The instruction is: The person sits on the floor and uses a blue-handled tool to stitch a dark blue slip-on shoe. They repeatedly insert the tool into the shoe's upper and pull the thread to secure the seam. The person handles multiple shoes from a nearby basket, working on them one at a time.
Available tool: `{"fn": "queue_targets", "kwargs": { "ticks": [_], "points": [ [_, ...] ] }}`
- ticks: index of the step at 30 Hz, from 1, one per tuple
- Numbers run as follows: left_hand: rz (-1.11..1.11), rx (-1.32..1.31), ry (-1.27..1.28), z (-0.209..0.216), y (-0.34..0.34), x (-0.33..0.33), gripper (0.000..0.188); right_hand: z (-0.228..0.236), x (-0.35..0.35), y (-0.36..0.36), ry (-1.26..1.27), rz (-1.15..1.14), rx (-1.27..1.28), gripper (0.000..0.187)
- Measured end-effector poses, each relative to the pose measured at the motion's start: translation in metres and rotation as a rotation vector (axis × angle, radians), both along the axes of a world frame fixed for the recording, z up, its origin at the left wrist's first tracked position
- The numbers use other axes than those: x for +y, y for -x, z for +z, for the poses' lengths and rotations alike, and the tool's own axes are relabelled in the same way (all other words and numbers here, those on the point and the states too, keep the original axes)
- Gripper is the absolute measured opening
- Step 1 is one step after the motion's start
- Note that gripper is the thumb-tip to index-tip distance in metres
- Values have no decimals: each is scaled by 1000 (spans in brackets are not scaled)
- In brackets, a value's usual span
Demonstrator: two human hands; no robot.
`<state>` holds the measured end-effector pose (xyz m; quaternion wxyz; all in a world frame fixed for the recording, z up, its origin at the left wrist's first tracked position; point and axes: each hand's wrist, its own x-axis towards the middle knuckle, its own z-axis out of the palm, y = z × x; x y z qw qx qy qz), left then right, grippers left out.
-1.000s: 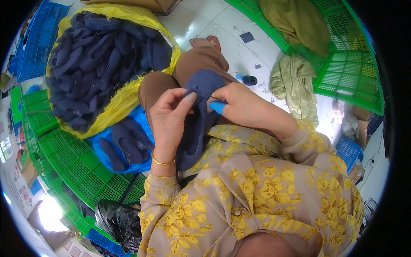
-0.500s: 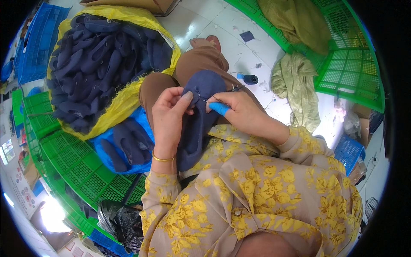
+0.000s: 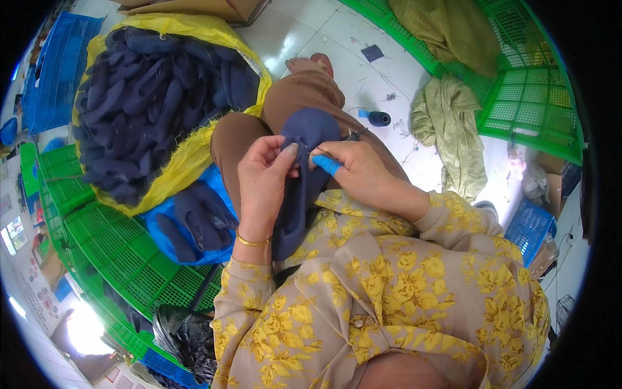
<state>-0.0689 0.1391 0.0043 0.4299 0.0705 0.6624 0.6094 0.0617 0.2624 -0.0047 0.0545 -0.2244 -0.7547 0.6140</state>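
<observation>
A navy knitted shoe upper (image 3: 311, 123) lies across my brown-trousered lap, its rounded end away from me and its long opening toward me. My left hand (image 3: 267, 167) is closed, pinching the fabric between thumb and fingers near the middle. Just to the right, my right hand (image 3: 350, 165) is closed in a pinch on a thin needle-like thing at the cloth; its tip is too fine to make out. Blue tape (image 3: 326, 165) wraps a digit of that hand. A small dark tool (image 3: 354, 135) shows behind the right knuckles, partly hidden.
A yellow-rimmed sack (image 3: 264, 78) full of similar navy uppers stands at the left. Below it, a blue bag (image 3: 157, 235) holds several more. Green plastic baskets (image 3: 123, 243) line the left and far right. A dark thread spool (image 3: 379, 118) and a green cloth (image 3: 447, 123) lie on the floor.
Both hands have shifted only slightly: the left a little to the right, the right a little to the left. Both keep their pinch, and the upper stays on my lap.
</observation>
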Motion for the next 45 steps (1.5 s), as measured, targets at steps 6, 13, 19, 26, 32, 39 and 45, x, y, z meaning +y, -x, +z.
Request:
{"fn": "queue_targets", "kwargs": {
  "ticks": [6, 13, 19, 26, 32, 39, 45],
  "points": [
    [101, -68, -37, 0, -5, 0, 12, 21, 7, 5, -77, 35, -198, 16],
    [122, -100, -57, 1, -7, 0, 11, 16, 4, -5, -55, -5, -154, 25],
    [121, -80, -58, 2, -9, -1, 11, 26, 7, -4, -36, 67, -248, 21],
    [150, -122, -104, -3, -8, -4, 12, 20, -2, -5, 91, -27, -164, 19],
    [120, -160, -106, -3, -6, -5, 17, 18, -8, -2, 104, -96, -164, 15],
    [111, -164, -112, -5, -9, -5, 16, 24, -11, 6, 253, -189, -227, 9],
    [133, -205, -93, -1, -8, -3, 16, 27, -5, 9, 299, -159, -210, 9]
  ]
}}
